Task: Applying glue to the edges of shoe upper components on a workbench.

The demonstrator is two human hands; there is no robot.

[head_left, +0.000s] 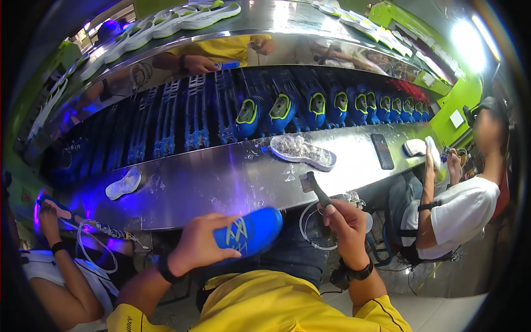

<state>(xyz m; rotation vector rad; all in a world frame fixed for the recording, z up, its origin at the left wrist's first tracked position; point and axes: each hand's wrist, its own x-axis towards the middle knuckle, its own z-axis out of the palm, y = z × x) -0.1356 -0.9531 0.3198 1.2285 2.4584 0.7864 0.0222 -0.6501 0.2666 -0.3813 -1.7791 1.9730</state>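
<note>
My left hand (pixel 196 243) is wrapped round a bright blue shoe upper (pixel 257 229) with pale yellow-green lacing, its toe turned to the right; its edge is a little blurred. In my right hand (pixel 345 224) I grip a small brush (pixel 315 188) with a dark handle, its bristle head raised towards the metal bench. Just beyond the brush, a white shoe sole (pixel 304 153) lies on the bench, its left part heaped with whitish residue. Brush and blue shoe are apart from each other.
The metal bench (pixel 210 171) borders a dark conveyor (pixel 188 110) carrying a row of blue shoes (pixel 282 108). A black phone (pixel 381 151) and a white piece (pixel 123 184) lie on the bench. White soles (pixel 193 19) line the upper shelf. Co-workers sit left (pixel 72 276) and right (pixel 459 216).
</note>
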